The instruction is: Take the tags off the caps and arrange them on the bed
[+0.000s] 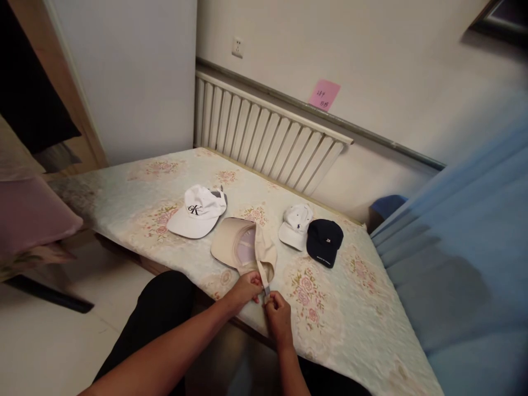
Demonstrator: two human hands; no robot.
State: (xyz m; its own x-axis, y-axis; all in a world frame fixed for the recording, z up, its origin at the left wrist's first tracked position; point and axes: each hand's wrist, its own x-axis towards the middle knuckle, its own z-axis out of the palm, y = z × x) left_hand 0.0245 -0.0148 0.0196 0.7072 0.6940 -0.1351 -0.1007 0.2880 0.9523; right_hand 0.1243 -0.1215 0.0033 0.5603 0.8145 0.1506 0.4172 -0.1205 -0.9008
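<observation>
A beige cap lies upside down on the floral mattress, its adjusting strap stretched toward me. My left hand pinches the cap's back edge beside the strap. My right hand pinches the strap's end near the small buckle. Both hands sit at the mattress's near edge with fingers closed.
A white cap with a black logo lies to the left. A small white cap and a dark navy cap lie to the right. A radiator runs behind, a blue curtain hangs at the right, a pink cushion at the left.
</observation>
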